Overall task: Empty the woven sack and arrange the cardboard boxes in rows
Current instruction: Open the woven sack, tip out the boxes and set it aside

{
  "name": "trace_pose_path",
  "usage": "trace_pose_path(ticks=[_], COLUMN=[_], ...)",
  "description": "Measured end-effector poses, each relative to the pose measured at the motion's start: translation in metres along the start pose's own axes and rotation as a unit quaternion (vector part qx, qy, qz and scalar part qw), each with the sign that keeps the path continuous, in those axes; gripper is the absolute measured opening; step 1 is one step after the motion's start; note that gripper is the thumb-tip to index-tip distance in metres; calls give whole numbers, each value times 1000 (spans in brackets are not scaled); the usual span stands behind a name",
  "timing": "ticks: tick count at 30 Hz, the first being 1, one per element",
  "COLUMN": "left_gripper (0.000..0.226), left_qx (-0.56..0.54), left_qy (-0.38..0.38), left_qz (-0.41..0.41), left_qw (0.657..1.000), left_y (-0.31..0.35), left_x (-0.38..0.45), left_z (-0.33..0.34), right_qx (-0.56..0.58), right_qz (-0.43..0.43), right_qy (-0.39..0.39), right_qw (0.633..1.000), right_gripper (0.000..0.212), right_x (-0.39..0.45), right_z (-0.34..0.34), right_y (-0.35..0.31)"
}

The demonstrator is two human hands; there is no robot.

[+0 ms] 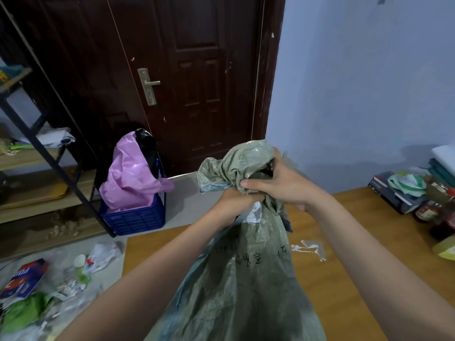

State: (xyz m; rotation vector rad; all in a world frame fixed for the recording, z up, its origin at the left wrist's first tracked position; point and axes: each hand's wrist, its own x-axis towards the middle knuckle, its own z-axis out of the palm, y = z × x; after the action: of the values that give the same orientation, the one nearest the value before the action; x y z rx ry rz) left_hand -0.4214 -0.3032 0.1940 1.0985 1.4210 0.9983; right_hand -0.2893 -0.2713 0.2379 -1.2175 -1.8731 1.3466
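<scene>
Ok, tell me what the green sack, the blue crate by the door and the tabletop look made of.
Green sack: seemingly woven plastic with a glossy film, since it crinkles and glints where both hands bunch its neck. Blue crate: moulded rigid plastic, judging by its regular lattice wall. Tabletop: wood or wood-look laminate, smooth and orange-brown with faint grain; which one cannot be told.
</scene>
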Motion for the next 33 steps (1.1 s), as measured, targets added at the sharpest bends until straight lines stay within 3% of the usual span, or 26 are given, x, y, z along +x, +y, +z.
trace_pose_path(ticks=[5, 18, 28, 33], left_gripper=[27, 31, 21, 12], left_qx=[23, 18, 2, 31], left_qy=[15, 7, 6, -18], left_qz=[8, 55, 92, 85], left_qw=[1000, 998, 996, 996], left_y=[13, 37, 71, 67], left_x=[4, -9, -10, -8], left_z=[-5, -3, -2, -2], right_qx=[23, -1, -2, 1], right_qz=[-31, -116, -186, -178], right_qy=[68, 114, 145, 164], right_qw=[997, 987, 972, 970], right_gripper=[79, 65, 58, 48], right_x=[2, -21, -33, -34], right_z=[7, -8, -33, -36], right_y=[-7, -39, -74, -68])
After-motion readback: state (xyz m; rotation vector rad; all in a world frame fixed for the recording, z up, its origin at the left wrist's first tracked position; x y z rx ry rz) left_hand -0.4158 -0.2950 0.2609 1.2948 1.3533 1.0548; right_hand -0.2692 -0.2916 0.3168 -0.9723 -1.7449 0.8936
